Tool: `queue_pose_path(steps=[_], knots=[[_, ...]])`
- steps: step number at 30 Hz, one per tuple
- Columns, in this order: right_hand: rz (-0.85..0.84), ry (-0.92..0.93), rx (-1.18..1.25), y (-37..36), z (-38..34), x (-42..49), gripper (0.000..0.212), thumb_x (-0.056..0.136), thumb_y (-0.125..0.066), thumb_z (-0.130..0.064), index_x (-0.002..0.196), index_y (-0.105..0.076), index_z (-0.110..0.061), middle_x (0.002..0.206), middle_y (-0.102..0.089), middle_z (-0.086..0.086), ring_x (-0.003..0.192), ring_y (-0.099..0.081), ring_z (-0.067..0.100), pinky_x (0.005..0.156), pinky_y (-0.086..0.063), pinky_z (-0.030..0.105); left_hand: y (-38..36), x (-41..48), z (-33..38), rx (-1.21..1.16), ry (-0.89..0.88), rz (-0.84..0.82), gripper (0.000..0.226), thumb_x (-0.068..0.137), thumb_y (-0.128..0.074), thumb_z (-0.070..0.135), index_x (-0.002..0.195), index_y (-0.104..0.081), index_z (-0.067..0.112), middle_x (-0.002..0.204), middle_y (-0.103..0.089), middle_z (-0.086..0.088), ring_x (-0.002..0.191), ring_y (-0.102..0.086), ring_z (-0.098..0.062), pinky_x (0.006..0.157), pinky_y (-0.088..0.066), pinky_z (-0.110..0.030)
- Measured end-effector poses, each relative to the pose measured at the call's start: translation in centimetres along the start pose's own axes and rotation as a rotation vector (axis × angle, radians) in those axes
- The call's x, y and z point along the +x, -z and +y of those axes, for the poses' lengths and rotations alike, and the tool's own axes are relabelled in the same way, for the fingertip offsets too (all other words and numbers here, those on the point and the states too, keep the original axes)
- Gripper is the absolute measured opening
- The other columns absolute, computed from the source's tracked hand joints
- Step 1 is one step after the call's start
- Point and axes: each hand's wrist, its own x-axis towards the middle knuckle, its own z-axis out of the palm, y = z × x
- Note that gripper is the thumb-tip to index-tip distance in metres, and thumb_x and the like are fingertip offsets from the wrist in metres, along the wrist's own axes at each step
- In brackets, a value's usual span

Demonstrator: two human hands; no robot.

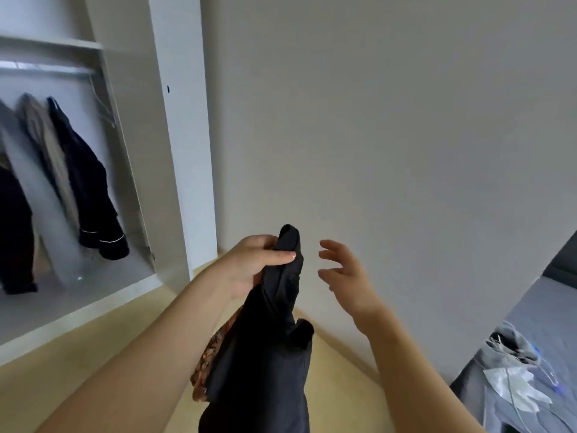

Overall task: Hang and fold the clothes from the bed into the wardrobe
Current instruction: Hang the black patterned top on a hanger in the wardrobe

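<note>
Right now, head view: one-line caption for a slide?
Left hand grips a dark garment; right hand open beside it; coats hang in the wardrobe.

Seen from our head camera: our left forearm (150, 354) and right forearm (415, 364) are bare all the way to the lower edge of the frame. Our left hand (249, 267) shows a short, rounded thumbnail with a pale gloss; on our right hand (349, 276) the nails are too blurred to judge.
</note>
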Motion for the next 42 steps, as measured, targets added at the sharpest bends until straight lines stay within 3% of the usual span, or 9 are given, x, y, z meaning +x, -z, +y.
queue_pose_path(steps=[6,9,13,17,22,30,37,39,42], knots=[[-0.252,0.046,-0.083,-8.6,-1.8,5.1,0.046,0.090,-0.049,-0.001,0.124,-0.050,-0.032,0.127,-0.052,-0.012,0.114,-0.050,0.012,0.093,-0.041,0.025,8.7,0.4,2.2,0.389,-0.075,-0.096,0.013,0.078,-0.069,0.001,0.077,-0.065,0.014,0.071,-0.068,0.002,0.072,-0.065,-0.014,0.070,-0.050,-0.024],[-0.327,0.044,-0.060,-13.5,-2.7,7.5,0.027,0.087,-0.050,-0.001,0.106,-0.059,-0.018,0.102,-0.064,-0.002,0.094,-0.058,0.009,0.079,-0.047,0.019,13.7,0.3,3.4,0.532,-0.122,-0.059,0.021,0.078,-0.070,0.000,0.069,-0.062,0.017,0.057,-0.063,0.012,0.055,-0.058,-0.002,0.052,-0.043,-0.012],[-0.166,0.065,-0.017,-20.7,-3.9,10.6,0.007,0.087,-0.054,-0.006,0.084,-0.049,-0.010,0.073,-0.050,0.000,0.065,-0.045,0.013,0.056,-0.037,0.021,21.5,-0.1,4.3,0.631,-0.210,0.156,0.027,0.078,-0.070,0.002,0.065,-0.059,0.024,0.050,-0.058,0.017,0.049,-0.052,0.003,0.050,-0.038,-0.010],[-0.093,0.141,0.150,-27.7,-6.0,12.7,0.022,0.085,-0.052,-0.001,0.074,-0.040,-0.016,0.063,-0.042,-0.004,0.051,-0.039,0.003,0.045,-0.034,0.014,28.7,-0.3,2.5,0.655,-0.234,0.317,0.019,0.081,-0.068,0.014,0.086,-0.060,0.031,0.086,-0.067,0.010,0.084,-0.063,-0.009,0.078,-0.049,-0.023],[-0.110,0.240,0.257,-32.8,-8.2,15.4,0.020,0.086,-0.050,0.002,0.076,-0.046,-0.015,0.059,-0.050,-0.016,0.053,-0.046,-0.001,0.049,-0.041,0.012,37.3,-1.4,-1.9,0.601,0.165,0.141,0.021,0.089,-0.060,0.017,0.107,-0.052,0.025,0.111,-0.061,0.004,0.105,-0.057,-0.010,0.087,-0.045,-0.019],[-0.061,0.231,0.390,-38.6,-9.4,21.5,0.032,0.088,-0.054,-0.001,0.070,-0.050,-0.027,0.066,-0.052,-0.006,0.065,-0.049,0.012,0.060,-0.043,0.027,47.0,-1.2,-1.8,0.375,0.202,0.348,0.015,0.086,-0.065,0.014,0.098,-0.059,0.020,0.098,-0.067,-0.008,0.092,-0.065,-0.021,0.083,-0.052,-0.030],[-0.088,0.226,0.547,-45.5,-10.5,29.9,0.025,0.089,-0.053,0.001,0.076,-0.052,-0.020,0.069,-0.056,-0.007,0.065,-0.055,0.006,0.059,-0.049,0.019,58.3,2.3,0.0,0.876,0.339,0.942,0.017,0.082,-0.054,0.004,0.076,-0.058,0.018,0.084,-0.062,-0.008,0.077,-0.060,-0.022,0.067,-0.049,-0.032],[-0.105,0.207,0.579,-48.2,-10.8,33.0,0.024,0.089,-0.053,0.001,0.076,-0.052,-0.019,0.069,-0.056,-0.007,0.064,-0.056,0.006,0.058,-0.049,0.018,61.0,3.8,0.5,0.741,0.351,1.038,0.017,0.085,-0.042,0.003,0.089,-0.054,0.014,0.089,-0.060,-0.014,0.077,-0.062,-0.029,0.067,-0.053,-0.038],[-0.106,0.168,0.608,-51.9,-11.5,37.7,0.023,0.090,-0.053,0.000,0.076,-0.051,-0.018,0.070,-0.056,-0.005,0.063,-0.057,0.005,0.058,-0.050,0.018,64.1,6.6,3.4,0.156,0.241,1.192,0.022,0.091,-0.031,0.005,0.105,-0.043,0.016,0.108,-0.055,-0.018,0.071,-0.060,-0.027,0.060,-0.053,-0.040]])
